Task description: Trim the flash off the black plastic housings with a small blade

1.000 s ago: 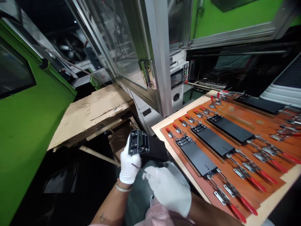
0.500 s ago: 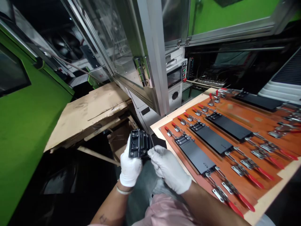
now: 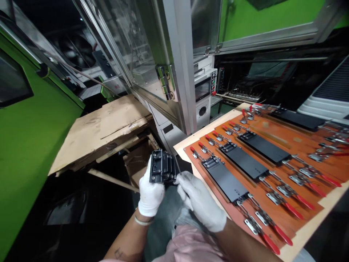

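In the head view, my left hand (image 3: pixel 151 196), in a white glove, is closed around the black ribbed part (image 3: pixel 160 165), holding it up above my lap, just left of the wooden board (image 3: pixel 184 147). A second ago my right hand (image 3: pixel 201 202) was a blur lower down, with the thin rod (image 3: pixel 178 165) pointing across my left glove; now its gloved fingers are pinched on that rod, which stands upright at the part's right side, and I can't tell whether its tip touches. Since half a second ago that hand has barely shifted, and the part shows a little more of its ribbed side. On my right, the orange fixture (image 3: pixel 294 151) carries four flat black panels (image 3: pixel 226 180), with red-handled clamps (image 3: pixel 283 234) at their ends. Under the cardboard-topped table (image 3: pixel 122 112) is a brown carton (image 3: pixel 136 167); its contents I can't make out.
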A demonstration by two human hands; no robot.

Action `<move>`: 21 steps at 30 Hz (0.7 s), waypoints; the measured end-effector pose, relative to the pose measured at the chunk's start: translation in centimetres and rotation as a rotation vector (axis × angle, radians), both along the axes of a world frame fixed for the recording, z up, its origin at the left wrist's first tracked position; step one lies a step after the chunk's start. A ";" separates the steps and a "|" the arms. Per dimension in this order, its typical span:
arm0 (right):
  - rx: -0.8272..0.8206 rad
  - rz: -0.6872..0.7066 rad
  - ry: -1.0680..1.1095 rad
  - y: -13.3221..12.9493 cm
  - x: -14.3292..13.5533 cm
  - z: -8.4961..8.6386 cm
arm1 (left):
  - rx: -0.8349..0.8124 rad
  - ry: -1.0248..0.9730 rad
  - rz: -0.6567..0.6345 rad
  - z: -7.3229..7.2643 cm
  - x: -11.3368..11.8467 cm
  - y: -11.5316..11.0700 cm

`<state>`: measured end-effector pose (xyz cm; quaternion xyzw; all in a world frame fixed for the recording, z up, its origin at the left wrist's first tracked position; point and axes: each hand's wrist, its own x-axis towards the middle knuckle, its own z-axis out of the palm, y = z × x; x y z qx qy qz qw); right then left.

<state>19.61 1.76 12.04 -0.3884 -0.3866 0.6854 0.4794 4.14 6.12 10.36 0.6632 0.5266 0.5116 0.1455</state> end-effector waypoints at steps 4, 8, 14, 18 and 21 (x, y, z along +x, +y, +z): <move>0.082 0.017 -0.088 -0.9 -0.3 0.4 | 0.005 0.002 0.024 0.0 -0.2 0.2; 0.244 -0.140 -0.553 -2.0 -1.4 -0.3 | 0.041 0.048 0.046 -0.3 -0.2 0.3; 0.415 -0.156 -0.698 -3.4 -2.5 -1.3 | 0.059 0.085 0.049 -0.1 0.3 0.4; 0.365 -0.149 -0.726 -2.9 -0.8 -0.4 | 0.080 0.059 0.074 0.3 0.1 0.2; 0.279 -0.157 -0.705 -2.4 0.0 -0.3 | 0.101 0.068 0.078 0.4 -0.3 0.1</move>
